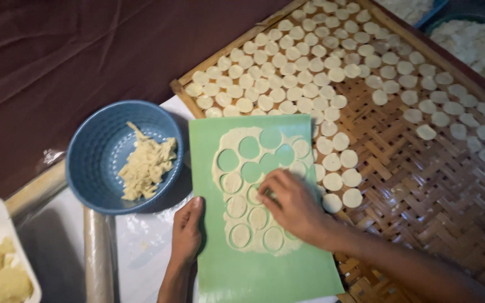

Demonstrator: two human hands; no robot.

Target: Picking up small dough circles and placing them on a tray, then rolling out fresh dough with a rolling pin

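My right hand [293,205] is pinching, fingers together, a dough round [254,194] mid-sheet on the green mat [265,269]; my left hand [187,233] is lying flat, fingers together, on its left edge.

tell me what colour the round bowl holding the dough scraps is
Blue round plastic bowl; head view.

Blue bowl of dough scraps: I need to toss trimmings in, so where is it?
In the head view, the blue bowl sits left of the green mat, just above the left hand.
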